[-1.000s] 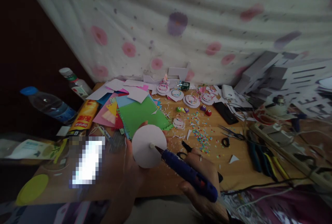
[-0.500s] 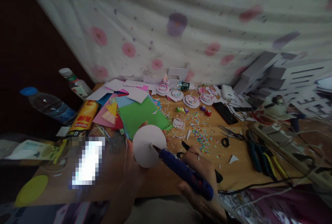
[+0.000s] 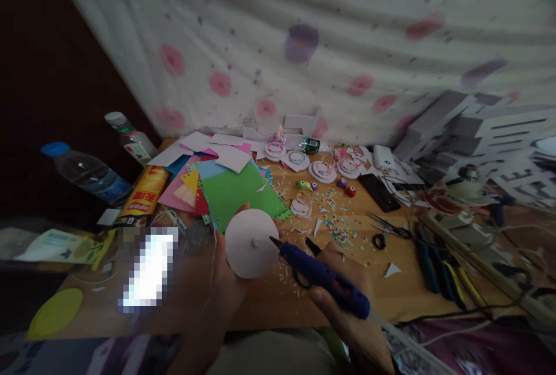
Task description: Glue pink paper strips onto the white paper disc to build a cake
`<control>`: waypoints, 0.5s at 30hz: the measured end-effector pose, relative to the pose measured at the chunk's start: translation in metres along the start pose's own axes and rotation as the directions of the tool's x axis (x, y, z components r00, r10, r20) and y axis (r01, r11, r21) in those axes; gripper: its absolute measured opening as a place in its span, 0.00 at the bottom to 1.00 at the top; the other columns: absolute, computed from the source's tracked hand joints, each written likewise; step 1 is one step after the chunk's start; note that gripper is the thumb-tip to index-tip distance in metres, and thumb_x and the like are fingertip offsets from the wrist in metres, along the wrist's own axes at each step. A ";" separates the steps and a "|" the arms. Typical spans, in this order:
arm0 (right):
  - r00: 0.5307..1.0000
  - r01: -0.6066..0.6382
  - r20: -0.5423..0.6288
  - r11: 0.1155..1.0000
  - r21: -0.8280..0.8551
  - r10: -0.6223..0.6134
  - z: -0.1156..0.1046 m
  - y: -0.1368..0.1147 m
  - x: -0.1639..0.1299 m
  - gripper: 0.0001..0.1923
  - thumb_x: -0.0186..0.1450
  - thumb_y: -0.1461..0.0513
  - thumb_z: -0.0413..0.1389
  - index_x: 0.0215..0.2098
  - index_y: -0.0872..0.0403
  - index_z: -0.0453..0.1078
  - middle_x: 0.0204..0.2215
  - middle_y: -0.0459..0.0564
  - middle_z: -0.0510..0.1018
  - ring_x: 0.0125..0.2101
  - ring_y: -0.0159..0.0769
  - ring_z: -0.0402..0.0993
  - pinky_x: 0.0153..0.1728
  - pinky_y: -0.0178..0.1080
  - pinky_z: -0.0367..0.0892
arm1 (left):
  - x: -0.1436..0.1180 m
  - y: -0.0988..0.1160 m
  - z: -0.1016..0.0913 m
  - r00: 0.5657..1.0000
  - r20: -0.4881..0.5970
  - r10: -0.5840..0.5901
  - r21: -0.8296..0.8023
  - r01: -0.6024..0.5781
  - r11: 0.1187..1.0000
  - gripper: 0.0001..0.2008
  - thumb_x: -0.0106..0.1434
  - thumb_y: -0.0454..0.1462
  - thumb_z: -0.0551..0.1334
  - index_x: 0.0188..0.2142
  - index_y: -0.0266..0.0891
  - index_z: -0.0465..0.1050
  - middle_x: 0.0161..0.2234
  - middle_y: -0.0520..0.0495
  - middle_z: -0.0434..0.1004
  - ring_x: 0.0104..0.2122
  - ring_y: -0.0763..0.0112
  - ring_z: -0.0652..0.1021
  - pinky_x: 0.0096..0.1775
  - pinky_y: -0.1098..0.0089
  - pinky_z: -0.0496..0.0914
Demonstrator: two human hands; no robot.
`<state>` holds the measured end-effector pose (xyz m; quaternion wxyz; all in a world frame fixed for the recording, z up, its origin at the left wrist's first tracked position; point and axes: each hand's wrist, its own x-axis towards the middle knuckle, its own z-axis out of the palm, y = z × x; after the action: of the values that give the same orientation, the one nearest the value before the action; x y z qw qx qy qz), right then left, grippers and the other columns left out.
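My left hand (image 3: 226, 282) holds a white paper disc (image 3: 249, 244) upright over the near edge of the wooden table (image 3: 269, 299); a small blob of glue sits at the disc's middle. A blue glue gun (image 3: 324, 279) is gripped in my right hand (image 3: 347, 291). Its nozzle points left and ends just right of the glue blob, a little off the disc. A sheet of green paper (image 3: 237, 192) lies right behind the disc.
Coloured paper sheets, small decorated paper rings (image 3: 321, 171), confetti (image 3: 336, 227), scissors (image 3: 388, 224), pliers (image 3: 438, 262), a black phone (image 3: 379, 191) and a white power bank (image 3: 384, 157) cover the table. Two bottles (image 3: 87, 172) and a snack tube (image 3: 145, 192) lie at left. White boxes stand at right.
The glue gun's nozzle has drawn back to the right, off the disc's middle, leaving a glue blob there. The view has shifted slightly.
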<state>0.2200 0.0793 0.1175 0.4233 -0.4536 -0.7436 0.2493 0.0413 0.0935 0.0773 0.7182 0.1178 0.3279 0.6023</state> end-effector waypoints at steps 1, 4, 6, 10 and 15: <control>1.000 0.011 0.017 1.000 0.021 -0.012 0.000 0.000 0.000 0.31 0.65 0.35 0.49 0.23 0.51 0.67 0.18 0.42 0.67 0.19 0.33 0.65 0.20 0.36 0.56 | 0.000 -0.001 0.001 1.000 -0.003 0.016 -0.010 -0.016 1.000 0.43 0.56 0.64 0.60 0.67 0.52 0.59 0.48 0.48 0.83 0.56 0.51 0.77 0.51 0.57 0.75; 1.000 0.023 -0.016 0.994 0.104 -0.021 0.002 0.003 -0.002 0.32 0.64 0.34 0.48 0.25 0.50 0.70 0.18 0.42 0.68 0.18 0.34 0.66 0.19 0.36 0.55 | 0.000 -0.001 0.005 1.000 -0.002 0.018 -0.014 -0.018 1.000 0.48 0.52 0.61 0.67 0.68 0.49 0.58 0.48 0.44 0.83 0.54 0.49 0.78 0.51 0.57 0.75; 0.989 -0.054 -0.128 0.993 0.107 0.068 -0.002 0.011 -0.004 0.31 0.62 0.34 0.51 0.26 0.49 0.73 0.19 0.43 0.71 0.19 0.35 0.67 0.20 0.37 0.58 | -0.001 0.001 0.004 1.000 -0.013 -0.002 -0.020 0.001 1.000 0.50 0.50 0.57 0.70 0.68 0.49 0.56 0.49 0.43 0.82 0.53 0.49 0.78 0.51 0.56 0.74; 0.754 -0.503 -0.432 0.858 0.103 0.494 -0.030 0.049 -0.012 0.25 0.58 0.39 0.60 0.31 0.52 0.77 0.22 0.48 0.78 0.19 0.37 0.68 0.20 0.38 0.64 | 0.000 0.005 -0.005 0.999 -0.023 -0.031 -0.074 0.029 0.997 0.44 0.57 0.60 0.64 0.68 0.52 0.54 0.48 0.43 0.83 0.51 0.51 0.80 0.52 0.55 0.73; 0.417 -0.854 -0.672 0.517 -0.059 0.612 -0.076 0.109 -0.022 0.22 0.54 0.41 0.63 0.22 0.50 0.73 0.09 0.45 0.67 0.13 0.41 0.66 0.15 0.41 0.62 | 0.001 0.008 -0.013 1.000 0.001 -0.001 -0.047 0.001 0.999 0.39 0.63 0.60 0.57 0.69 0.50 0.54 0.46 0.42 0.83 0.51 0.52 0.80 0.54 0.53 0.72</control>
<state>0.3405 0.1099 0.0658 0.3667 -0.8642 -0.3272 0.1077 0.0271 0.0932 0.0713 0.7214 0.1009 0.3134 0.6093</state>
